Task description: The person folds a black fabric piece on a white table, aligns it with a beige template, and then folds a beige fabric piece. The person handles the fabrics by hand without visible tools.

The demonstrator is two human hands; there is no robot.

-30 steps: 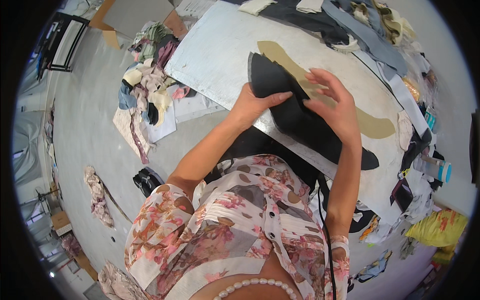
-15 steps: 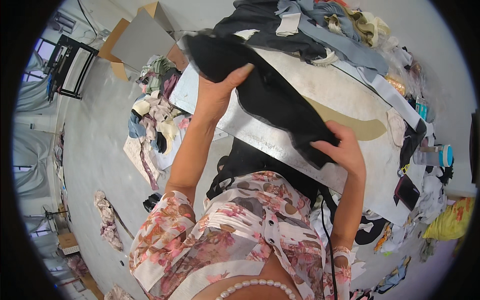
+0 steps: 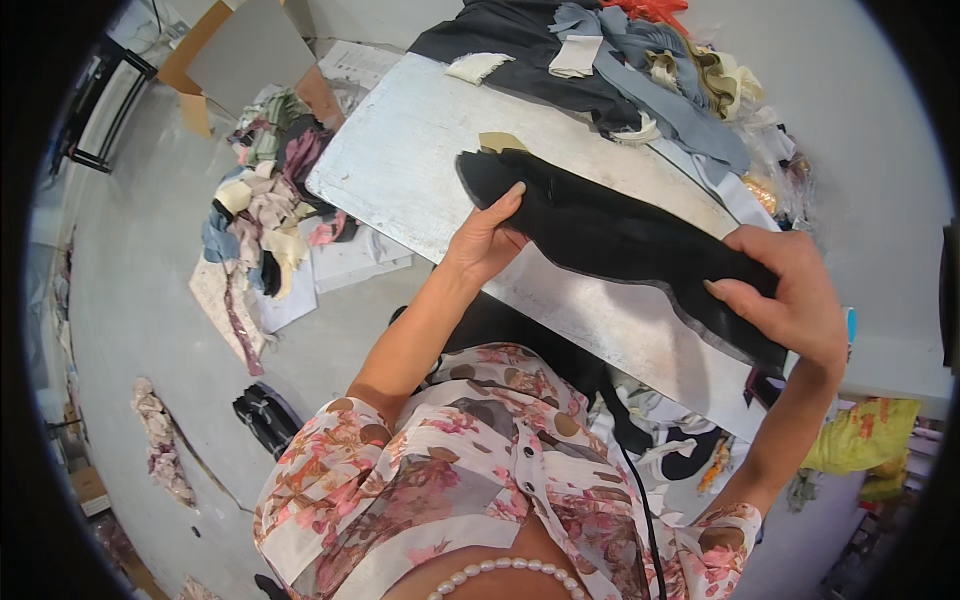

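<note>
A long black fabric piece (image 3: pixel 610 225) with a wavy near edge stretches between my hands above the table. My left hand (image 3: pixel 487 240) grips it near its left end, thumb on top. At the other end my right hand (image 3: pixel 795 295) pinches it, with the thumb on the upper face and the fingers over the far edge. Behind the left end a tan curved piece (image 3: pixel 503 142) peeks out; the fabric hides the rest of it.
The pale tabletop (image 3: pixel 385 150) carries dark cloth (image 3: pixel 500 35) and grey-blue scraps (image 3: pixel 665 100) along its far side. On the floor at left lie a scrap heap (image 3: pixel 265 205), a cardboard box (image 3: pixel 240 60) and a black object (image 3: pixel 265 420). A yellow bag (image 3: pixel 865 435) sits at right.
The black fabric's left end has come down, and the whole piece has shifted right with both hands. It now covers most of the tan piece. My view has shifted too.
</note>
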